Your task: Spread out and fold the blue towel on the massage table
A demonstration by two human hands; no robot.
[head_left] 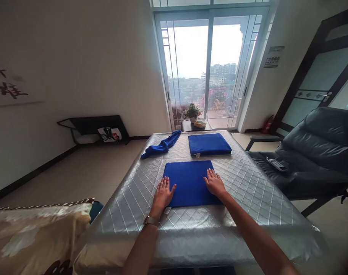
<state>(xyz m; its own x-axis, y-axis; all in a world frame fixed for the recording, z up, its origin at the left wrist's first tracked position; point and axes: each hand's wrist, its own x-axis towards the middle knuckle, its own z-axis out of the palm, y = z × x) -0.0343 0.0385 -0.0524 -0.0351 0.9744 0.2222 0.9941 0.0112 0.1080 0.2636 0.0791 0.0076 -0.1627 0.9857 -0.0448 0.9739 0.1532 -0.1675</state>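
A blue folded cloth [189, 185] lies flat on the silver quilted table cover [139, 214], with a small white tag at its near left corner. My left hand [163, 193] rests on the cloth's left edge, fingers stretched forward and thumb apart. On the right edge lies my right hand [214, 182], also flat with its fingers extended. Behind this cloth is a second blue folded cloth [209, 144], thicker, with a white tag on its near side. A crumpled blue cloth [161, 146] lies to its left, near the table's far left edge.
A dark padded armchair [325, 141] stands close on the right, a remote-like device [277, 164] on its seat. A patterned blanket [42, 236] covers something at the lower left. Beyond the table, a potted plant [192, 111] stands before the sliding glass door [209, 68].
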